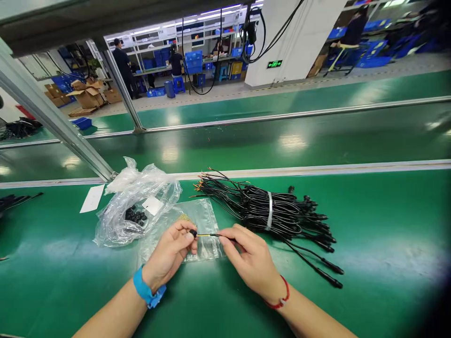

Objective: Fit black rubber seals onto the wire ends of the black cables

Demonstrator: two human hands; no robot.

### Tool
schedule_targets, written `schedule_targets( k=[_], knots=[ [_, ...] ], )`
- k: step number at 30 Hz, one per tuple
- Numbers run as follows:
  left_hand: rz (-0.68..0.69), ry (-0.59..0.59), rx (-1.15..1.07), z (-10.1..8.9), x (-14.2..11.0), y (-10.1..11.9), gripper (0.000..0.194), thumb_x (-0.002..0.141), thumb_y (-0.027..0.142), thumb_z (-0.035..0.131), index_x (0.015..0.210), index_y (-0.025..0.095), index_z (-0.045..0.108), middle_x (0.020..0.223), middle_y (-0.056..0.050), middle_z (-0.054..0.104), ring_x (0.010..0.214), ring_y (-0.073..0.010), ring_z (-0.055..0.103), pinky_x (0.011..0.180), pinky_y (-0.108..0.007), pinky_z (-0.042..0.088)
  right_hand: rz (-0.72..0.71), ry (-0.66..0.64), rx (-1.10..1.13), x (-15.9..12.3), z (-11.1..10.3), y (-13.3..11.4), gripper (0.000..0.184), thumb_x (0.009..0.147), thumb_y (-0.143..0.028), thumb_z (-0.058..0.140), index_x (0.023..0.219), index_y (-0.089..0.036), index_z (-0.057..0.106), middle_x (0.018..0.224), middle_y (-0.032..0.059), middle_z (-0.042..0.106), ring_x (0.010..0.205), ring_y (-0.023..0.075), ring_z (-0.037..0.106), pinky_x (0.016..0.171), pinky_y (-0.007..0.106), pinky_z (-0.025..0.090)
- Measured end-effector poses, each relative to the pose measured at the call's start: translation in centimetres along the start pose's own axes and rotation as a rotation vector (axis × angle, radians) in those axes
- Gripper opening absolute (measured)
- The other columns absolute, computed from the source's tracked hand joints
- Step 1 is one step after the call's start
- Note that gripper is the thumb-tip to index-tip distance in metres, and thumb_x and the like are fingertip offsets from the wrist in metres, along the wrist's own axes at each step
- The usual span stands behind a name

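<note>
My left hand, with a blue wrist strap, pinches a small black cap between thumb and fingers. My right hand, with a red string at the wrist, pinches a thin black cable whose stripped yellow end meets the cap. The cable runs right to a black plug end. Behind my right hand lies a bundle of black cables tied with a white band. Both hands hover over a flat clear zip bag on the green table.
A crumpled clear plastic bag holding several small black caps lies at the left. A white paper slip is further left. A metal frame post slants across the back left. People work at distant benches.
</note>
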State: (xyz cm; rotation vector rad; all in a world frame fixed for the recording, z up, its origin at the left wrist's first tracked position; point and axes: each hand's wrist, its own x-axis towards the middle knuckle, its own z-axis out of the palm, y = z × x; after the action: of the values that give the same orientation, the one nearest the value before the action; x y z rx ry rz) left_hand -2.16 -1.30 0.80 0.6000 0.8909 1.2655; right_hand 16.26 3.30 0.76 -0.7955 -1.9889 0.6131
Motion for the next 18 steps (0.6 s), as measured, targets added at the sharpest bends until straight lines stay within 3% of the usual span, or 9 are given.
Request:
schedule_targets(
  k=[6, 18],
  knots=[
    [-0.001, 0.006, 0.05, 0.01, -0.02, -0.18, 0.021, 0.074, 0.026, 0.071, 0.088, 0.015, 0.059, 0.065, 0.002, 0.058, 0.059, -0.0076, 0.055, 0.058, -0.02, 0.042, -0.011, -0.035, -0.06, -0.1, -0.03, 0.14, 0.016, 0.088, -0.017, 0.049, 0.082, -0.014, 0.063, 0.061, -0.0001, 0.052, 0.054, 0.0102, 0.047, 0.052, 0.023, 0.035],
    [0.036, 0.037, 0.227, -0.1, -0.08, -0.48, 0.022, 0.074, 0.027, 0.07, 0.089, 0.016, 0.058, 0.077, 0.0, 0.062, 0.062, -0.0088, 0.058, 0.063, -0.023, 0.045, -0.008, 0.011, -0.147, -0.19, 0.11, 0.39, 0.017, 0.089, -0.017, 0.048, 0.083, -0.015, 0.063, 0.063, 0.0004, 0.054, 0.055, 0.0102, 0.048, 0.054, 0.023, 0.034]
  ],
)
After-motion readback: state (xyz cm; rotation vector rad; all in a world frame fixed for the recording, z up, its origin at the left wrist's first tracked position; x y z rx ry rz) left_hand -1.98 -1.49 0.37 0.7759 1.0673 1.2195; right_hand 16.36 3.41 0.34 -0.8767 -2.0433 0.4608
